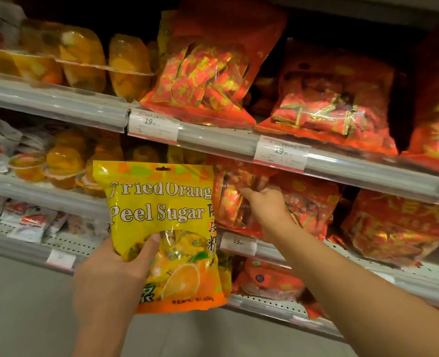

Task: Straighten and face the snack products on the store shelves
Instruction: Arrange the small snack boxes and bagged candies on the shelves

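Note:
My left hand (110,276) grips a yellow bag of dried orange peel sugar (161,222) by its lower left part, thumb across the front. It holds the bag upright in front of the shelves. My right hand (264,204) reaches into the middle shelf and its fingers curl onto a red and gold candy bag (228,202) standing there. The fingertips are hidden behind the bag's plastic. More red candy bags (393,228) stand to the right on the same shelf.
The upper shelf carries red candy bags (200,81) and orange fruit jelly packs (84,57) behind a clear rail. Price tags (152,126) sit on the shelf edges. White and red packets (30,222) lie at lower left. Grey floor shows below.

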A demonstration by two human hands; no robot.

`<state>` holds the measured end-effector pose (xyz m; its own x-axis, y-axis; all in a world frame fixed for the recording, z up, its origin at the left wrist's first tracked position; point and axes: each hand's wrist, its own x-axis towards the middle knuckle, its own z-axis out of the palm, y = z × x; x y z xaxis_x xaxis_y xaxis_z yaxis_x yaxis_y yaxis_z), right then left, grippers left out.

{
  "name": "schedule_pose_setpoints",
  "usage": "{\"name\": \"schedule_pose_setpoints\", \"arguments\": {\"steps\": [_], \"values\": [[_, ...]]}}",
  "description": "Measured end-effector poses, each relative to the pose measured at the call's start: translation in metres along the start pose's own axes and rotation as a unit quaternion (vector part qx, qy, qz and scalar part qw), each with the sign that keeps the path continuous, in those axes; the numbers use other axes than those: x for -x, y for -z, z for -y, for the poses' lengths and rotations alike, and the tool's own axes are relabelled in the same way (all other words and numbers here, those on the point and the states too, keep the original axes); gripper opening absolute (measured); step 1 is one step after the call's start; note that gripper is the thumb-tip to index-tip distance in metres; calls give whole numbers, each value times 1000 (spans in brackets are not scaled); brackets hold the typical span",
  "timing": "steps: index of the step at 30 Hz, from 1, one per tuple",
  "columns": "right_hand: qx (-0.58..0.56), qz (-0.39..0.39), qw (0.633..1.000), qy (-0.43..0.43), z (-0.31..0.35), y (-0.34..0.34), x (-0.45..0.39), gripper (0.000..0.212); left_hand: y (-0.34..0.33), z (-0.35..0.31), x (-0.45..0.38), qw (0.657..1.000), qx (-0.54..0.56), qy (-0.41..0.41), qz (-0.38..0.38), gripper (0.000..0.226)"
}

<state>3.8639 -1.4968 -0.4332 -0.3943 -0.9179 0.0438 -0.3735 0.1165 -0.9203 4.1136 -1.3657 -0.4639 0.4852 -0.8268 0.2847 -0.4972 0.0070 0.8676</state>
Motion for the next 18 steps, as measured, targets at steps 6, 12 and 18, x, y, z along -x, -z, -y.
{"name": "schedule_pose_setpoints", "arguments": {"steps": [6, 12, 18], "values": [[-148, 85, 985, -41, 13, 30, 14, 30, 6, -5, -3, 991, 112, 63, -35, 42], [-161, 111, 981, -20, -40, 80, 61, 42, -4, -1, -7, 995, 91, 24, -36, 40], [-133, 64, 989, -23, -91, 133, 108, 30, -32, -9, 3, 999, -18, 7, 29, 40]]}}
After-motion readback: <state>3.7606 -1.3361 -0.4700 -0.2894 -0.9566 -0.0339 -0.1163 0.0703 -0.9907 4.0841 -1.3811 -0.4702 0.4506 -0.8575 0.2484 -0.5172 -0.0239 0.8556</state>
